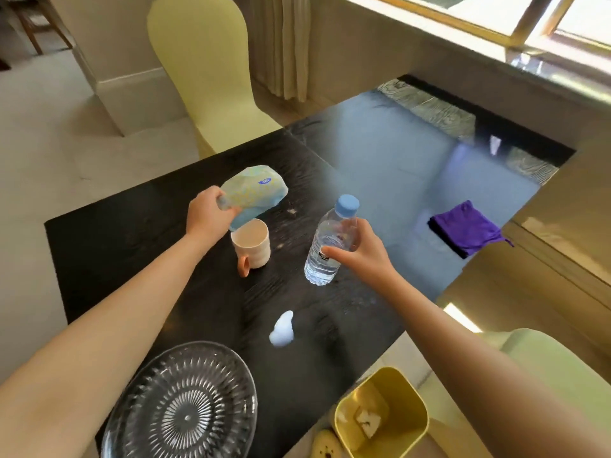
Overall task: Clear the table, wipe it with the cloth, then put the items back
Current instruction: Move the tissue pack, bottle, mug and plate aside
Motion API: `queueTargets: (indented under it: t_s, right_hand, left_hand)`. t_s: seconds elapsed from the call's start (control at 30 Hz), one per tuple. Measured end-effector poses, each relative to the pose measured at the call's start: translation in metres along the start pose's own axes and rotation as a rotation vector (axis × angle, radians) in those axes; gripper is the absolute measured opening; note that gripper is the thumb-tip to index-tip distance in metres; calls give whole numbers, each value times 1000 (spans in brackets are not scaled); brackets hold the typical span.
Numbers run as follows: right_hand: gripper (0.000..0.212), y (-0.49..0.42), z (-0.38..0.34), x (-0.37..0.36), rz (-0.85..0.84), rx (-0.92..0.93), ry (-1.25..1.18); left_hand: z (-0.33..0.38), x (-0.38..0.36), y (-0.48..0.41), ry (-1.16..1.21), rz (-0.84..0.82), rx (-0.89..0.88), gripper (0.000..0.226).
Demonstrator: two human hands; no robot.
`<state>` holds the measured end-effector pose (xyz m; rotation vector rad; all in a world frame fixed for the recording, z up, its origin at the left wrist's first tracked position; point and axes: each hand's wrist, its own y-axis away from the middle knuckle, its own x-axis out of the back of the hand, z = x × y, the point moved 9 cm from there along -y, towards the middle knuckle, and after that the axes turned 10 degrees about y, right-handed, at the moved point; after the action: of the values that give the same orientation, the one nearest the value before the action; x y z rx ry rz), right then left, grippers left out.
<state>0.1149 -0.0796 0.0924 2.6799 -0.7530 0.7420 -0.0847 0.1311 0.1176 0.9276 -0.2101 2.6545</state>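
My left hand grips a soft blue and yellow tissue pack and holds it tilted just above a pink mug on the black table. My right hand is closed around a clear water bottle with a blue cap, upright and slightly tilted near the table's middle. A folded purple cloth lies at the right edge of the table. A clear glass plate sits at the near edge. A crumpled white tissue lies in front of the bottle.
A yellow bin with paper scraps stands on the floor below the near right edge. Yellow chairs stand at the far left and the near right. A window sill runs along the right.
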Motion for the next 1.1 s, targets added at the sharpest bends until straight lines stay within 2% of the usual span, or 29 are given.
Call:
queueTargets:
  t_s: [0.1, 0.27, 0.6, 0.87, 1.1]
  right_hand:
    - [60, -13, 19, 33, 13, -6, 30]
    - [61, -41, 54, 86, 108, -59, 65]
    - [61, -114, 110, 146, 255, -160, 112]
    - [63, -201, 154, 159, 309, -213, 169]
    - [63, -254, 185, 163, 382, -256, 171]
  left_hand:
    - [17, -36, 2, 27, -46, 87, 25]
    - [48, -102, 0, -19, -169, 127, 26]
    - [97, -226, -54, -160, -316, 29, 23]
    - [74, -303, -112, -125, -269, -14, 19]
    - [38, -338, -139, -121, -209, -37, 17]
